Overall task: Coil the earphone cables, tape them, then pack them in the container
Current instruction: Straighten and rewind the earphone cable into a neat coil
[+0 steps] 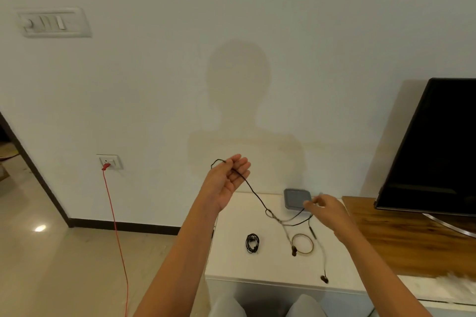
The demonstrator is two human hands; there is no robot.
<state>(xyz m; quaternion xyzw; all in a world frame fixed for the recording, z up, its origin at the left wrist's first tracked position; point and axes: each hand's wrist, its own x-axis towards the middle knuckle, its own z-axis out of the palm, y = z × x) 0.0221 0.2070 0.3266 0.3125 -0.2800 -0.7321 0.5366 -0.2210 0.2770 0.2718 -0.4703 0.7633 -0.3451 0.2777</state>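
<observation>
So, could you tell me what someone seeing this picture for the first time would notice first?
Probably the left hand, raised palm-up in the middle of the view, with a black earphone cable trailing from it down to the right hand over the white table. Next, the large dark TV screen leaning in at the right, and the red cord dropping from the wall socket at the left.

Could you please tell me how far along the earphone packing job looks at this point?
One black earphone coil already lies wound on the white table; tape on it is too small to tell. In hand: the left hand lifts a long earphone cable while the right hand pinches it lower down, earbuds dangling. Left: coiling it, taping from the tape roll, and packing both into the grey container.
</observation>
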